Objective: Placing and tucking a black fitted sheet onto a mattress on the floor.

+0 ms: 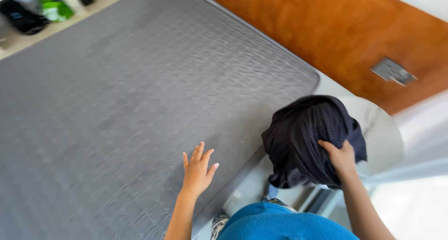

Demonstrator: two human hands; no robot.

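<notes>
My right hand (341,159) grips a bunched dark navy garment (303,137), held up beside the corner of a bare grey quilted mattress (116,104). The cloth hangs in a loose bundle over a round white side table (385,132). My left hand (198,170) is open with fingers spread, hovering just above or resting on the mattress near its front edge, holding nothing. My blue top (280,223) shows at the bottom of the view.
A wooden headboard panel (326,30) with a grey switch plate (393,71) runs along the right. At the top left are a shelf with a green packet (55,7) and a dark bag (21,17). A white curtain (424,146) hangs at the far right.
</notes>
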